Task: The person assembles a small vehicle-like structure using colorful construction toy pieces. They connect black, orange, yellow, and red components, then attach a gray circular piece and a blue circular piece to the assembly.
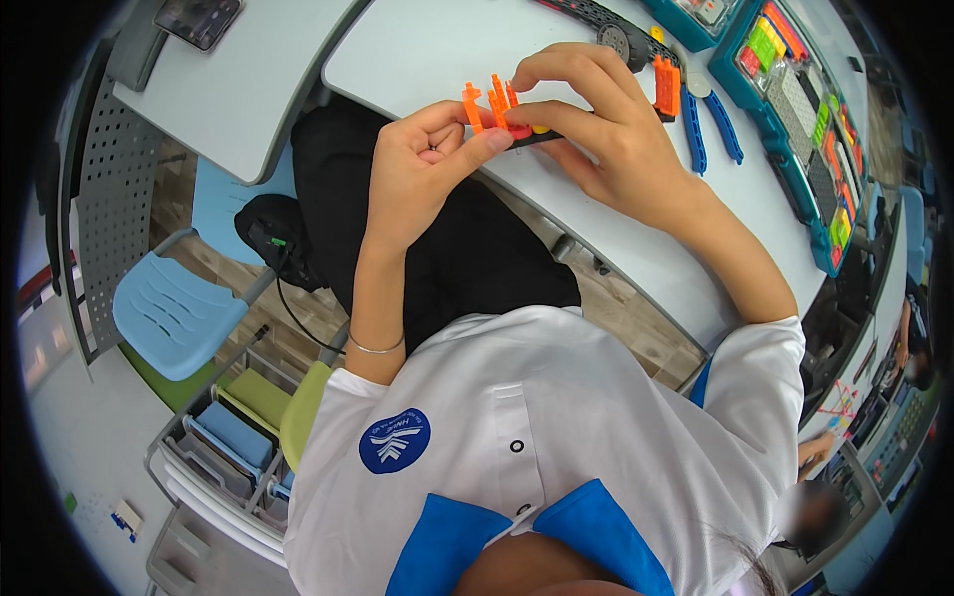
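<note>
Between both hands, over the near edge of the white table [397, 62], is a small building-brick assembly [500, 105] with upright orange pieces and a dark base. Bits of red and yellow show low on it. My left hand [422, 164] pinches its left end between thumb and fingers. From the right, my right hand [616, 129] grips the other end, its index finger curled above the orange uprights. Its thumb is partly hidden beneath. Just beyond the right hand lie an orange block piece [667, 85] and a blue-handled pair of pliers [706, 119].
A dark built part with a grey wheel [618, 40] lies at the table's far side. Teal trays of coloured bricks [733, 74] line the right. A phone [199, 20] rests on another table at upper left. Light-blue chairs [179, 313] stand to the left; other people are at far right.
</note>
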Tool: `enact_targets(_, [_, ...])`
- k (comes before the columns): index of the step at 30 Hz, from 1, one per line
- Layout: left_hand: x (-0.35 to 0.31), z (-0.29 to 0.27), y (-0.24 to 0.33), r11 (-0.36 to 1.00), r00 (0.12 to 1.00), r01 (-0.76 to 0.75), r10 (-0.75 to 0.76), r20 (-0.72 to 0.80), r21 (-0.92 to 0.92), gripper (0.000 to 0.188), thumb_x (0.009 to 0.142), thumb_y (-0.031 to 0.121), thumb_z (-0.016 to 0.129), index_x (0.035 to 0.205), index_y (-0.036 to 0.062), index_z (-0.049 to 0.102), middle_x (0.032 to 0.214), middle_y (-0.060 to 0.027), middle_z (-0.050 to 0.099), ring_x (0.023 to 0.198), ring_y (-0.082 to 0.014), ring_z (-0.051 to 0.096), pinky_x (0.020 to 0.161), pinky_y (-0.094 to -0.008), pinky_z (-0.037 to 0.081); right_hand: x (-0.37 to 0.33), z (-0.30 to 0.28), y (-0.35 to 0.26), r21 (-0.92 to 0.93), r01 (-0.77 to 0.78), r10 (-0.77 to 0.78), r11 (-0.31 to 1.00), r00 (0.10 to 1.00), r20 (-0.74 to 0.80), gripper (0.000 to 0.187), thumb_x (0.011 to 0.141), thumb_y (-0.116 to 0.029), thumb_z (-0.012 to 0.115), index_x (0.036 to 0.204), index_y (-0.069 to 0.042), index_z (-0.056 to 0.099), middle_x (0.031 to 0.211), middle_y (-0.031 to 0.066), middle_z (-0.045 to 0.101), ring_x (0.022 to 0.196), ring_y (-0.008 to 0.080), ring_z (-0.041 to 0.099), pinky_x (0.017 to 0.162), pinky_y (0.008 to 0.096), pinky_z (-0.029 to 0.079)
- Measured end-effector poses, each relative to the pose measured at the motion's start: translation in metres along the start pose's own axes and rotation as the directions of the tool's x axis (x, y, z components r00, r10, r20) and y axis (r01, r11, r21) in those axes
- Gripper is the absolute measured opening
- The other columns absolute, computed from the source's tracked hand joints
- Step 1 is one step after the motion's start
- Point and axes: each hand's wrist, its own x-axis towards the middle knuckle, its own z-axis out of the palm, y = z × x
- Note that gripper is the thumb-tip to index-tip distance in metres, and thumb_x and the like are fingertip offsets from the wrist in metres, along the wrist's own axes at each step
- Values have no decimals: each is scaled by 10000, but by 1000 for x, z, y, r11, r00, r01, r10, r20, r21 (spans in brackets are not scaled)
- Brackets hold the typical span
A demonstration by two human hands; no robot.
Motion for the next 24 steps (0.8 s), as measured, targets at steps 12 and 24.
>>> enact_targets(12, [7, -9, -7, 970, 987, -130, 147, -69, 205, 371, 828, 149, 829, 1134, -25, 712, 611, 85, 262, 559, -18, 237, 509, -229, 200, 13, -38, -2, -83, -24, 25, 996, 1000, 12, 351, 701, -62, 833, 1041, -87, 748, 1160, 90, 644, 1073, 272, 607, 897, 384, 495])
enact_targets(24, [5, -13, 9, 910, 984, -148, 176, -36, 387, 423, 819, 161, 822, 1197, 18, 698, 623, 63, 257, 564, -34, 258, 521, -237, 215, -4, -64, 70, -118, -450, 465, 885, 853, 239, 538, 798, -263, 825, 1294, -155, 645, 1199, 32, 645, 1090, 196, 602, 934, 340, 483])
